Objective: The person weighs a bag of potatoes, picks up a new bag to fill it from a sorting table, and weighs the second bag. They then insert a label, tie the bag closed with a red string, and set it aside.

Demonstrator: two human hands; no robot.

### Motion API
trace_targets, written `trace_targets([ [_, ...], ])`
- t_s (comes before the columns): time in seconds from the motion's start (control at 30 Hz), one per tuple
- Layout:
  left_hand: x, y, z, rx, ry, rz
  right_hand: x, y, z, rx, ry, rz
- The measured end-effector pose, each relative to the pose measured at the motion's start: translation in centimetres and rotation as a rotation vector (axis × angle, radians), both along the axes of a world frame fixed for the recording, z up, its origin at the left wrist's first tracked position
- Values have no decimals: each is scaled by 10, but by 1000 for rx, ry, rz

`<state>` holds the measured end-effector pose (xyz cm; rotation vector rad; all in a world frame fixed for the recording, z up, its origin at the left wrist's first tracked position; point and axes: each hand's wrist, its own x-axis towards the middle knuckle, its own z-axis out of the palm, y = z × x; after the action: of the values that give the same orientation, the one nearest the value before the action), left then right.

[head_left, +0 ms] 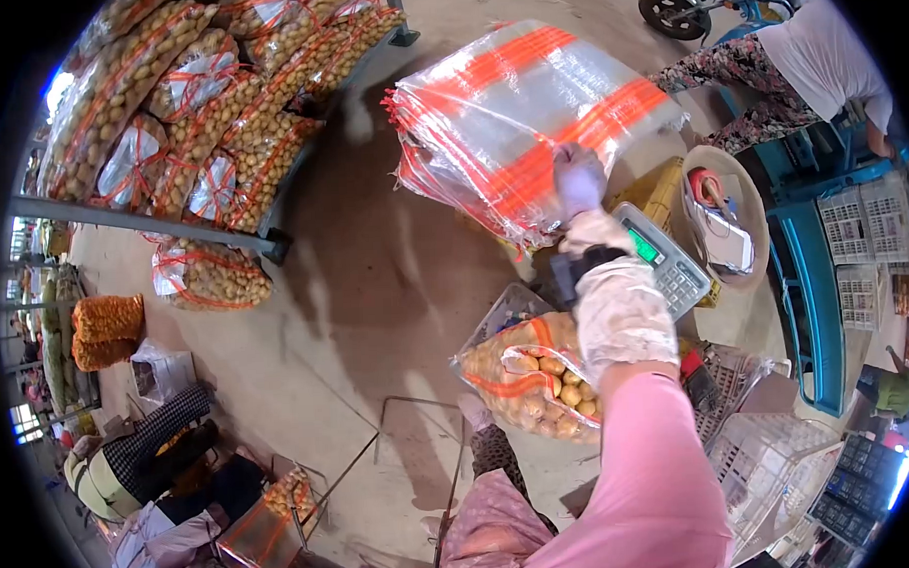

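Observation:
My right hand (578, 180), in a lavender glove, has its fingers closed at the orange-striped surface of the top mesh bag (513, 102). This bag lies flat on a thick stack of clear and orange bags with red-fringed edges. A dark band circles my right wrist. Below my forearm, an open potato bag (538, 376) shows potatoes (568, 385) through its mouth. Beside my wrist stands a digital scale (664, 262) with a lit green display, partly covered by my arm. My left hand is out of view.
Full potato bags (193, 103) are piled on a metal rack (142, 210) at upper left. A round tub (747, 199) holds a white device at right. Plastic crates (771, 463) stand at lower right. Another person (817, 56) bends over at upper right.

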<state>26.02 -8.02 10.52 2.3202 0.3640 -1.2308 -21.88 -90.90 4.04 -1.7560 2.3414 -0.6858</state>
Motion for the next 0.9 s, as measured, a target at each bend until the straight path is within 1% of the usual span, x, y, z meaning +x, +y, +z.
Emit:
trace_targets([
  [0.03,-3,-3,-1,-2,-2,-14,-11,-12,7,-125,-209,89],
  [0.07,-7,-7,-2,-11,-1,-30,-20,-31,10,-264,-57,-9],
  [0.1,-8,-13,-3,-29,-4,-53,-33,-39,42,-394,-123,65],
  [0.13,-8,-22,-8,-68,-9,-88,-33,-40,79,-397,-117,68],
  [0.17,-7,-32,-10,-109,-17,-128,-32,-36,116,-479,-129,76],
  [0.2,-9,-48,-16,-167,-23,-175,-31,-28,138,-564,-137,85],
  [0.23,-13,-72,-17,-235,-32,-222,-29,-14,128,-574,-128,84],
  [0.27,-18,-99,-15,-327,-6,-279,-22,14,101,-293,-285,451],
  [0.3,-26,-138,-12,-421,19,-334,-9,53,89,7,-430,809],
  [0.33,-50,-196,16,-521,34,-426,55,140,207,314,-110,1140],
  [0.37,-75,-244,44,-618,49,-519,88,201,168,404,-691,1455],
  [0.4,-84,-261,43,-712,189,-407,113,250,129,473,-1312,1705],
  [0.43,-93,-277,41,-803,327,-292,141,294,179,810,-1096,1648],
  [0.47,-116,-317,95,-830,378,-98,164,325,191,959,-1205,1671],
  [0.53,-162,-398,203,-894,448,308,204,401,168,924,-1246,1773],
  [0.57,-137,-385,186,-896,449,297,214,420,172,912,-1246,1770],
  [0.6,-92,-358,150,-822,574,22,221,440,178,983,-1387,1653],
  [0.63,-65,-335,134,-732,692,-251,226,453,184,1052,-1525,1525],
  [0.67,-65,-325,146,-729,691,-262,219,455,181,1039,-1530,1523],
  [0.73,-64,-299,176,-818,697,10,194,452,157,1117,-1795,1426],
  [0.77,-22,-239,137,-877,891,65,194,454,144,1108,-1806,1425],
  [0.83,-15,-188,150,-834,683,120,190,460,112,1117,-1836,903],
  [0.9,0,-131,148,-798,514,129,185,471,81,1067,-1786,406],
])
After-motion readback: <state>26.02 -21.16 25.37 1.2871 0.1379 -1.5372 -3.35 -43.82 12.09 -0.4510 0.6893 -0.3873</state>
